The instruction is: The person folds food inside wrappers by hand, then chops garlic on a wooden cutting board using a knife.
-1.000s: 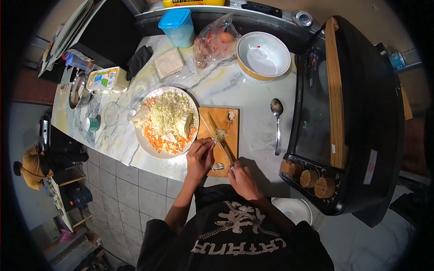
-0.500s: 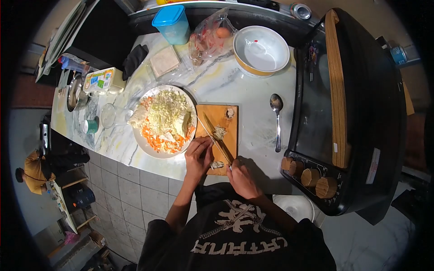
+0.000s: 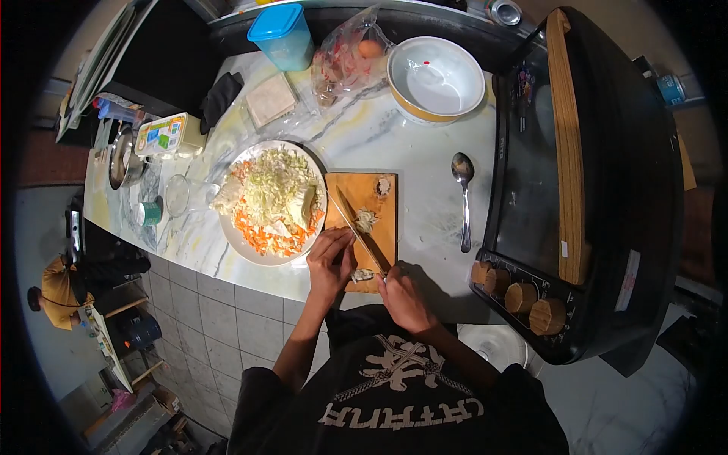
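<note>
My right hand (image 3: 405, 300) is wrapped round the handle of a knife (image 3: 359, 233). Its blade slants up and left across a wooden cutting board (image 3: 384, 246). My left hand (image 3: 331, 258) is closed, fingertips bunched against the board's left side close to the blade; what they pinch is hidden. Pale chopped pieces (image 3: 366, 221) lie just right of the blade. More pale bits (image 3: 362, 275) sit between my hands, and a small whitish lump (image 3: 383, 185) rests at the board's top right. Left of the board stands a plate (image 3: 267, 260) heaped with shredded cabbage (image 3: 274, 179) and chopped carrot (image 3: 262, 237).
A spoon (image 3: 463, 199) lies right of the board, beside a black oven (image 3: 523, 174). Behind are a bowl (image 3: 437, 80), a plastic bag (image 3: 345, 68) with an egg, and a blue-lidded container (image 3: 280, 38). A glass (image 3: 179, 195) lies left. Another person (image 3: 59, 292) is far left.
The view has shifted very slightly. Both hands and the knife keep almost the same place on the board, with no clear change of hold.
</note>
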A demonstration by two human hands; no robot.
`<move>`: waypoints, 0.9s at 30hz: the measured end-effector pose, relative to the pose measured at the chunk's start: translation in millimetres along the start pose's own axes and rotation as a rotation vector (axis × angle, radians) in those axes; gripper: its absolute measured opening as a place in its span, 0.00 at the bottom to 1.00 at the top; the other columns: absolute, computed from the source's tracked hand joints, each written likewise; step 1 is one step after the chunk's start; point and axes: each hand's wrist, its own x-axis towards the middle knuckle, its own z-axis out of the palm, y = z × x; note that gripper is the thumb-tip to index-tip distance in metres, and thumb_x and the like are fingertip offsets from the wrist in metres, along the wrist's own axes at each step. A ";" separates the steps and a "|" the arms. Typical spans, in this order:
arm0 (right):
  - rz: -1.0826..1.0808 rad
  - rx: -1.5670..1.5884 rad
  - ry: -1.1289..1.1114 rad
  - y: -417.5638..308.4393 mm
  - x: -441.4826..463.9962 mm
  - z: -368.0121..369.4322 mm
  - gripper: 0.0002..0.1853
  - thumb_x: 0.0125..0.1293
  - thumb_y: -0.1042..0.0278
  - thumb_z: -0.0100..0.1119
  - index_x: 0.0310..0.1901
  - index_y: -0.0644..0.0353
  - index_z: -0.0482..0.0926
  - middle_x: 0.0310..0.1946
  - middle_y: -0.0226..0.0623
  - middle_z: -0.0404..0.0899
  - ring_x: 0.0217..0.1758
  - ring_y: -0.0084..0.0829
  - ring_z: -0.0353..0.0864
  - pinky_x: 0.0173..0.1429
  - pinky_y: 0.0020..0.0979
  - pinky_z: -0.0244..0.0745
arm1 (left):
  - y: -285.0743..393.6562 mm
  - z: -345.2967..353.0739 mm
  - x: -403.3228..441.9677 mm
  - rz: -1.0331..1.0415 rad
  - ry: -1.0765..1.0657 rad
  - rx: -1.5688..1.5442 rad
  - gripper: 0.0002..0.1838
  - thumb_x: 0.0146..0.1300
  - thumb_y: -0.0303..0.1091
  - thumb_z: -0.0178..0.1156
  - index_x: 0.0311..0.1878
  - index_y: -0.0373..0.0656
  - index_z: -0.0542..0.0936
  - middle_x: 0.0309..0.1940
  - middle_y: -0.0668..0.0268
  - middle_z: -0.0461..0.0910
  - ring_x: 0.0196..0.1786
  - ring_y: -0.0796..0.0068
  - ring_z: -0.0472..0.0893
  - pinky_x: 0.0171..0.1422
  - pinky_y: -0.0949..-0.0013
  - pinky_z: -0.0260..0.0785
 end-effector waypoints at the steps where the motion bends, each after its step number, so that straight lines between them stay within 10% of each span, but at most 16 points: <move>1: -0.009 -0.006 0.003 -0.1 0.1 -0.5 0.18 0.72 0.57 0.49 0.35 0.69 0.68 0.24 0.60 0.76 0.30 0.60 0.77 0.34 0.53 0.72 | -0.7 0.2 0.0 0.003 -0.004 0.004 0.10 0.49 0.16 0.64 0.37 0.34 0.82 0.37 0.57 0.83 0.42 0.57 0.82 0.54 0.61 0.74; 27: 0.026 -0.157 0.015 -7.4 0.7 7.1 0.18 0.72 0.59 0.48 0.33 0.69 0.69 0.19 0.58 0.77 0.26 0.55 0.81 0.28 0.47 0.76 | -1.8 0.1 -1.5 -0.012 -0.015 0.030 0.09 0.49 0.16 0.65 0.36 0.34 0.82 0.37 0.58 0.82 0.43 0.57 0.82 0.48 0.64 0.75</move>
